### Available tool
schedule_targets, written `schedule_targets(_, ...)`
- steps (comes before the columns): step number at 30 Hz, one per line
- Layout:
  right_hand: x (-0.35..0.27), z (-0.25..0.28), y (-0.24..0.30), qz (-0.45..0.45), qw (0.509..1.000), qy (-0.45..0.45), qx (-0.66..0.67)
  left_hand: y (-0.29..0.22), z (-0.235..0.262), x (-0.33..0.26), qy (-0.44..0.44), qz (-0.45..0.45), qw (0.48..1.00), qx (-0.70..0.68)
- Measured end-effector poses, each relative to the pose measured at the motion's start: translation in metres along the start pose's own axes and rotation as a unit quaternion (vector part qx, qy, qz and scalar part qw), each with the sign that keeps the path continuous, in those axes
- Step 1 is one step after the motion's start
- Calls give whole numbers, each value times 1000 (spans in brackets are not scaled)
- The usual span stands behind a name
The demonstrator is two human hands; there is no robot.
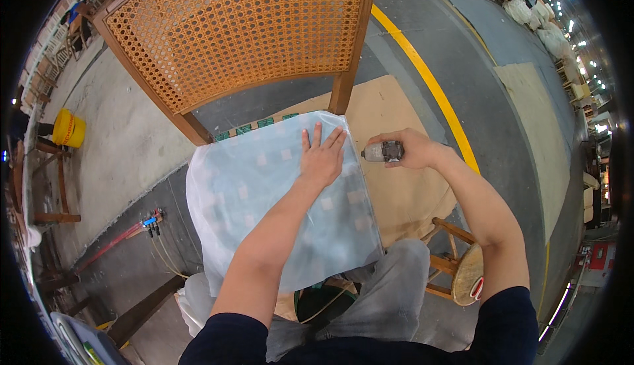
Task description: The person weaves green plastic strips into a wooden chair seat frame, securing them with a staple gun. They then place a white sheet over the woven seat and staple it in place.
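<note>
A wooden chair with a woven cane back [238, 32] stands in front of me. Over its seat lies a translucent bluish-white sheet [264, 200], with pale square patches showing through. My left hand [321, 157] presses flat on the sheet near the rear right corner, fingers spread. Just off the seat's right edge, my right hand [415, 148] is wrapped round a power tool [382, 152] with a grey barrel and dark rear. Its narrow black tip points left toward the sheet; its exact kind is unclear. Green patterned pieces [265, 122] show along the seat's back edge.
Brown cardboard [389, 111] lies under and beside the chair. A round-topped wooden stool [467, 276] with red-handled scissors [477, 288] is by my right knee. Air hoses with a blue valve [152, 220] lie at left, and a yellow bucket [69, 129] stands beyond.
</note>
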State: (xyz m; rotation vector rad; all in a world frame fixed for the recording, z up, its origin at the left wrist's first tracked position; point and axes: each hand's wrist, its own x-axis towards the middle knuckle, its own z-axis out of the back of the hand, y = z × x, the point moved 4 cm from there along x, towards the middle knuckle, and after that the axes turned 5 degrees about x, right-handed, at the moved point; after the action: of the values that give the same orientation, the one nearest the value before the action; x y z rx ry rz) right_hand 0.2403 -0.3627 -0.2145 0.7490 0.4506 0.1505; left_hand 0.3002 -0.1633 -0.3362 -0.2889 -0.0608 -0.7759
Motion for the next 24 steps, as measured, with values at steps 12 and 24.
schedule_targets(12,53,6,-1,5,999,24,-28,1,2,-1,-41,21,998,-30)
schedule_targets(24,51,1,-22,4,1000,-16,-2,4,-2,6,-46,75,995,-49)
